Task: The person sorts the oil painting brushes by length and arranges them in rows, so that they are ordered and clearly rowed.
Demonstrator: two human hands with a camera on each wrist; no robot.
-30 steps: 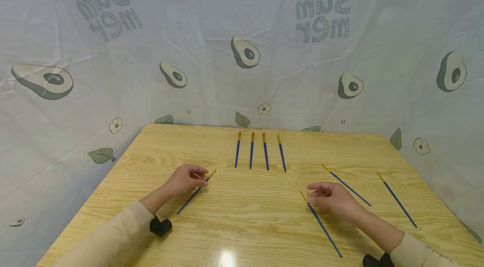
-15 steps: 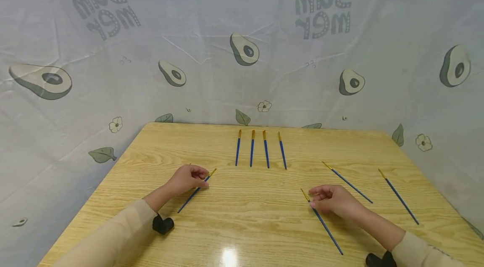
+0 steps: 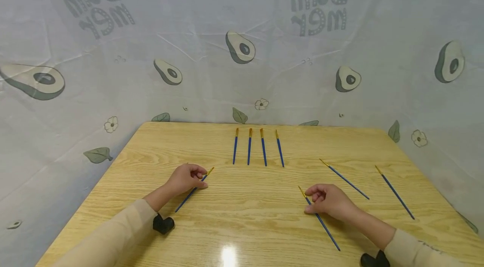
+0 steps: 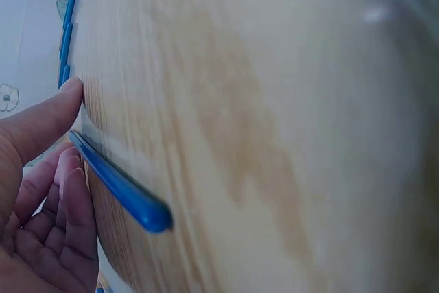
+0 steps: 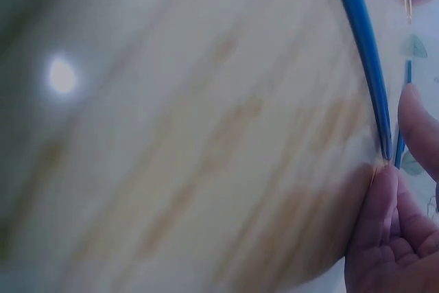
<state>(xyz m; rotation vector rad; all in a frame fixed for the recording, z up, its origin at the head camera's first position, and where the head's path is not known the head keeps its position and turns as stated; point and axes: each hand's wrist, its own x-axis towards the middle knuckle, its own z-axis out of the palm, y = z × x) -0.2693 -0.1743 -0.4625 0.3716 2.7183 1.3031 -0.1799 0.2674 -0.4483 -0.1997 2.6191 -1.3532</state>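
Fingers [image 5: 378,204] parted, left hand [image 3: 185,179] and right hand [image 3: 333,202] are straddling, without pinching, left brush [image 3: 185,199] and right brush [image 3: 327,231], either side of the frame's lower centre; uneven closing could be rolling either askew.

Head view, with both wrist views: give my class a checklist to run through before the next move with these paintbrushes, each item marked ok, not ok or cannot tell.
1. Four brushes lined up side by side at the back, bristles pointing away from the person: ok.
2. Left hand placed near the bristle end of the left brush: ok.
3. Left brush pinched: not ok; the left wrist view shows thumb and fingers apart.
4. Right brush pinched by the right hand: not ok; the thumb stands off it in the right wrist view.
5. Far-right brush apart from both hands: ok.
6. Table clear beneath the left hand: cannot tell; the hand hides it.
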